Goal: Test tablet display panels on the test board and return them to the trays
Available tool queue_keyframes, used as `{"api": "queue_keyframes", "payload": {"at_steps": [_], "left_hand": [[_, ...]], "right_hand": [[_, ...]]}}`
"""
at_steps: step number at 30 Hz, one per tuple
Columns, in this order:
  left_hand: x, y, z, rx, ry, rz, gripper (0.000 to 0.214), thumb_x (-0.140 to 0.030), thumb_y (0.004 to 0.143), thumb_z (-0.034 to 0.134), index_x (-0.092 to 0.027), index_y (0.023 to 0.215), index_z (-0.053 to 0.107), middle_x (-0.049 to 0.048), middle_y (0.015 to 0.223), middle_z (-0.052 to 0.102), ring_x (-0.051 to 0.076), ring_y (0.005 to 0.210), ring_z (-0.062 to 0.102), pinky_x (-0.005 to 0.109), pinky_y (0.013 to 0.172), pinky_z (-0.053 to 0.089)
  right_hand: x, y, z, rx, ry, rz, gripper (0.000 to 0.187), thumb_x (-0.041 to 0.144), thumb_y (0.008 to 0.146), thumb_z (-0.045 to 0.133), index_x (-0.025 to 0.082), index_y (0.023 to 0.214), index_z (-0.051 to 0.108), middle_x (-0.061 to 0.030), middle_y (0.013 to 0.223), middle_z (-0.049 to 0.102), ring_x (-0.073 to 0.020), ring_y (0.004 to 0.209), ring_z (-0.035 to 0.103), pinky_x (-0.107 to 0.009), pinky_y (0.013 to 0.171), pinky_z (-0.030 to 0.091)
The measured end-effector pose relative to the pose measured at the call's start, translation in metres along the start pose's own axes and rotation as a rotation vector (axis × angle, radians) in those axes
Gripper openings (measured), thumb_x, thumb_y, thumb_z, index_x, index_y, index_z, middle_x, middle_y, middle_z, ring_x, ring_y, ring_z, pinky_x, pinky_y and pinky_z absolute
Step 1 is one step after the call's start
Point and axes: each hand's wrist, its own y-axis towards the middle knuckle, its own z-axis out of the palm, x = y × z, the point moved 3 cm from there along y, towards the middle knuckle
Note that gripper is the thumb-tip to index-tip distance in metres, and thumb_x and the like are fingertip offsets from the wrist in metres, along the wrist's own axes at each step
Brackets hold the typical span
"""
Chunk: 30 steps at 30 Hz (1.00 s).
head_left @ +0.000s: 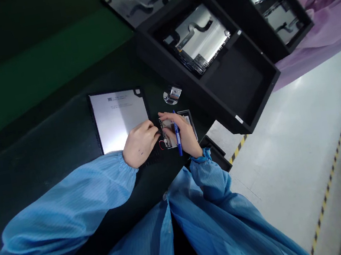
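Note:
A flat display panel [119, 116] with a silvery back and a dark edge lies on the dark table. My left hand [142, 143] reaches over its lower right corner, fingertips pinched together; what is between them is hidden. Just right of those fingertips is a small circuit board [169, 141] with a red wire at its lower left. My right hand [187, 135] is over the board, its fingers bent onto it, with a blue marker pen [178, 139] held between them. Part of the board and its frame is covered by this hand.
A shiny metal piece [173, 95] stands above the board. To the right is a black tray [219, 105] with stacked panels in one compartment. Another panel [138, 2] lies at the back. A co-worker's pink sleeve [330, 24] shows beside a second black tray [301, 36].

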Motion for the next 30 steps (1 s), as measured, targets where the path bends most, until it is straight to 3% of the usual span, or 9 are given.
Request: {"api": "queue_keyframes", "payload": {"at_steps": [4,7,11,14,17,19,22,25,30], "left_hand": [[-0.001,0.002,0.004,0.046,0.004,-0.019,0.016,-0.016,0.094,0.058,-0.011,0.088,0.071,0.0092,0.097,0.068,0.022,0.085,0.066,0.033,0.075,0.052],[-0.002,0.006,0.005,0.086,-0.012,-0.056,0.016,-0.016,0.094,0.058,-0.010,0.090,0.072,0.0101,0.099,0.068,0.023,0.087,0.067,0.035,0.075,0.053],[0.001,0.001,-0.021,0.003,-0.089,-0.078,0.033,-0.025,0.088,0.070,-0.008,0.117,0.068,0.0135,0.117,0.067,0.030,0.104,0.064,0.042,0.091,0.052],[0.018,-0.026,-0.063,-0.169,-0.331,-0.204,0.061,-0.039,0.087,0.072,-0.011,0.139,0.056,0.0143,0.140,0.057,0.032,0.129,0.053,0.046,0.111,0.041],[0.041,-0.071,-0.093,-0.115,-0.755,-0.546,0.072,-0.052,0.087,0.067,-0.025,0.150,0.043,0.0060,0.151,0.047,0.029,0.136,0.047,0.046,0.114,0.040],[0.053,-0.104,-0.102,-0.108,-0.890,-0.845,0.077,-0.057,0.080,0.072,-0.031,0.147,0.046,0.0020,0.149,0.050,0.028,0.139,0.043,0.047,0.119,0.033],[0.056,-0.136,-0.097,-0.085,-1.088,-1.103,0.081,-0.058,0.070,0.079,-0.035,0.143,0.050,-0.0003,0.144,0.055,0.028,0.137,0.046,0.043,0.120,0.033],[0.051,-0.134,-0.086,-0.147,-1.309,-1.119,0.078,-0.050,0.071,0.079,-0.023,0.139,0.053,0.0061,0.139,0.060,0.024,0.134,0.050,0.030,0.106,0.050],[0.049,-0.101,-0.085,-0.182,-1.414,-1.407,0.038,-0.028,0.091,0.052,-0.011,0.124,0.060,0.0115,0.123,0.068,0.022,0.112,0.064,0.027,0.079,0.058]], "right_hand": [[0.000,0.003,0.007,-0.019,-0.047,-0.004,0.030,0.019,0.090,0.063,0.023,0.120,0.059,-0.0038,0.141,0.057,-0.0218,0.133,0.051,-0.041,0.114,0.039],[0.001,-0.001,0.009,-0.165,0.035,0.021,0.029,0.024,0.093,0.062,0.022,0.120,0.056,-0.0067,0.143,0.055,-0.0222,0.131,0.052,-0.040,0.112,0.042],[0.007,-0.012,-0.006,-0.374,0.158,0.089,0.024,0.032,0.101,0.049,0.020,0.122,0.049,-0.0114,0.143,0.054,-0.0219,0.128,0.056,-0.039,0.106,0.047],[0.018,-0.013,-0.016,-0.123,0.074,-0.018,0.033,0.038,0.098,0.058,0.022,0.126,0.053,-0.0092,0.138,0.059,-0.0231,0.127,0.056,-0.041,0.109,0.046],[0.025,-0.011,-0.016,0.266,-0.123,-0.175,0.088,0.049,0.077,0.082,0.022,0.149,0.039,-0.0114,0.151,0.046,-0.0304,0.144,0.038,-0.049,0.121,0.033],[0.024,-0.009,-0.011,0.408,-0.254,-0.209,0.125,0.053,0.063,0.090,0.020,0.160,0.018,-0.0144,0.159,0.032,-0.0344,0.152,0.020,-0.056,0.126,0.018],[0.018,-0.003,-0.003,0.494,-0.344,-0.218,0.143,0.058,0.058,0.090,0.018,0.162,0.000,-0.0164,0.162,0.023,-0.0356,0.154,0.011,-0.059,0.126,0.011],[0.013,0.001,0.001,0.523,-0.339,-0.230,0.140,0.062,0.063,0.086,0.017,0.161,-0.002,-0.0168,0.162,0.024,-0.0342,0.154,0.013,-0.058,0.126,0.011],[0.004,0.001,0.001,0.517,-0.279,-0.247,0.136,0.060,0.065,0.086,0.015,0.161,0.002,-0.0197,0.160,0.026,-0.0344,0.154,0.013,-0.058,0.126,0.009]]}}
